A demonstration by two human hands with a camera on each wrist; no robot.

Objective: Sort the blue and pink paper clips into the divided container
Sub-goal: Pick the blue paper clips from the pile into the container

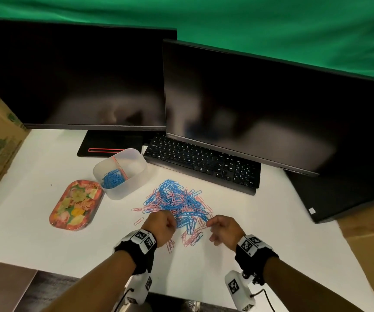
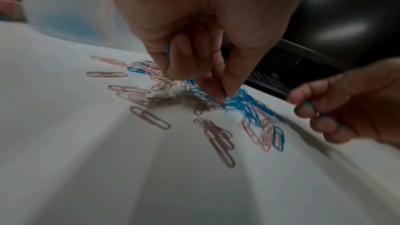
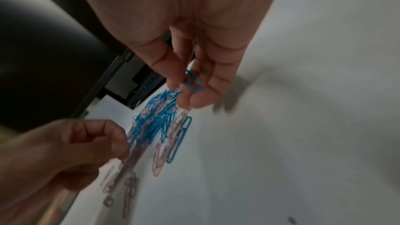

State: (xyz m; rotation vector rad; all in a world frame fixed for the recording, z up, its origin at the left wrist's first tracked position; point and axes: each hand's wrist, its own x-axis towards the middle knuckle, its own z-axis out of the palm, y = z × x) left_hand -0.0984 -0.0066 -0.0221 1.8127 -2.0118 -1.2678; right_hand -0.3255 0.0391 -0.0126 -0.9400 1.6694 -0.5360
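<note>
Your mixed pile of paper clips (image 1: 177,202) lies on the white table (image 1: 260,233), just in front of the keyboard (image 1: 204,164) and on its near side. Both your hands sit at the pile's near edge. Your left hand (image 1: 160,226) reaches down into the pile's near-left side, thumb and forefinger pinched on blue clips (image 2: 225,97), with another blue clip tucked against the palm. Your right hand (image 1: 225,228) is at the pile's near-right corner, fingers curled, holding a blue clip (image 3: 193,81) between thumb and fingers, just above the table. A few pink clips (image 2: 218,140) lie scattered apart between your wrists.

The divided container (image 1: 134,176) stands left of the keyboard, touching its left end or very nearly so. Blue clips (image 1: 112,179) fill its left compartment; the right one looks bare of clips. A flowered tray (image 1: 75,204) lies just left of the container.
</note>
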